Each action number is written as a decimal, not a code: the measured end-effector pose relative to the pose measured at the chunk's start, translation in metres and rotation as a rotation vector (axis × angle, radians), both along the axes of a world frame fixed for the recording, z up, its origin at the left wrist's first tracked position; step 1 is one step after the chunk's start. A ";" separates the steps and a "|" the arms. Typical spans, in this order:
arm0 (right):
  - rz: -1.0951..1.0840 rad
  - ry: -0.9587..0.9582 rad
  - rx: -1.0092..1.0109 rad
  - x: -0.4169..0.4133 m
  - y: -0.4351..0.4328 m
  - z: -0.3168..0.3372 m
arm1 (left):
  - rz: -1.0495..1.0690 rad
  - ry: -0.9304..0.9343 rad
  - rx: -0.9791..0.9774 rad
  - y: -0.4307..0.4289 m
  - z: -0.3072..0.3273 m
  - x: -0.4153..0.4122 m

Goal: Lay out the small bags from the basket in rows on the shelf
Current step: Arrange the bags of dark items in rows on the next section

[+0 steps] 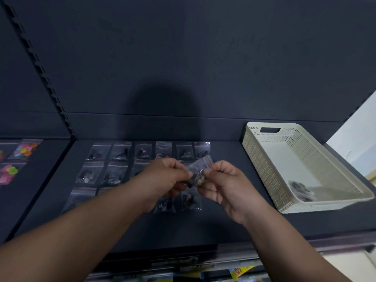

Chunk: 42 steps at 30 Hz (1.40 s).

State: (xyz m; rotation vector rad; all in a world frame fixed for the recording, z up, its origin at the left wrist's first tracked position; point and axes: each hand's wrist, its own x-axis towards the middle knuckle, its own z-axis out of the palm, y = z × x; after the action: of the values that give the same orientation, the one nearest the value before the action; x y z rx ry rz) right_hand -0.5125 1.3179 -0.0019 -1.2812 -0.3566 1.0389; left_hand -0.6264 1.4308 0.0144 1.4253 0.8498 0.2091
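Both my hands hold one small clear zip bag with dark pieces inside, just above the dark shelf. My left hand pinches its left side and my right hand pinches its right side near the red zip strip. Under and behind my hands, several small bags lie flat in rows on the shelf; my arms hide part of the nearer rows. The cream perforated basket stands at the right of the shelf, with a few bags in its near corner.
A slotted upright divides this bay from the left one, where bags of bright coloured pieces lie. The dark back panel rises behind the rows. Bare shelf runs between the rows and the basket, and along the front edge.
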 end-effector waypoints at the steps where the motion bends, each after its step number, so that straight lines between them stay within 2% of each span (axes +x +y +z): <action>1: -0.016 -0.014 -0.005 0.001 -0.001 0.000 | -0.011 0.006 -0.005 -0.002 0.000 0.001; 5: -0.091 0.040 0.036 0.003 -0.002 -0.001 | -0.013 0.001 -0.014 -0.009 -0.002 0.007; 8: -0.029 0.125 0.082 0.002 -0.003 -0.003 | 0.037 -0.045 -0.071 -0.012 -0.002 0.012; 10: -0.027 0.084 0.056 0.000 -0.004 -0.004 | 0.052 -0.057 -0.097 -0.012 -0.003 0.014; 17: -0.029 -0.271 -0.158 0.020 -0.013 -0.006 | 0.008 0.035 0.104 -0.008 -0.009 0.016; 23: 0.088 -0.481 -0.403 0.031 -0.025 -0.023 | -0.166 0.159 0.593 0.001 -0.025 0.013; 28: 0.075 -1.114 -0.604 0.030 -0.027 -0.037 | -0.392 0.205 1.044 -0.003 -0.038 0.009; 32: 0.043 -1.396 -0.490 0.026 -0.032 -0.038 | -0.507 0.162 1.206 -0.005 -0.044 0.008; 36: 0.185 -1.508 -0.418 0.028 -0.034 -0.049 | -0.570 0.194 1.238 -0.006 -0.051 0.009; 42: 0.255 -1.503 -0.408 0.025 -0.036 -0.051 | -0.582 0.214 1.249 -0.005 -0.055 0.010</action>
State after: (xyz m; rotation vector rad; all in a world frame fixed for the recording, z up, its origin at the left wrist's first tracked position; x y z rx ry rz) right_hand -0.4871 1.2814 -0.0532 -2.2711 -1.5085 0.1277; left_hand -0.6169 1.4254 -0.0405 2.8360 0.3831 0.1328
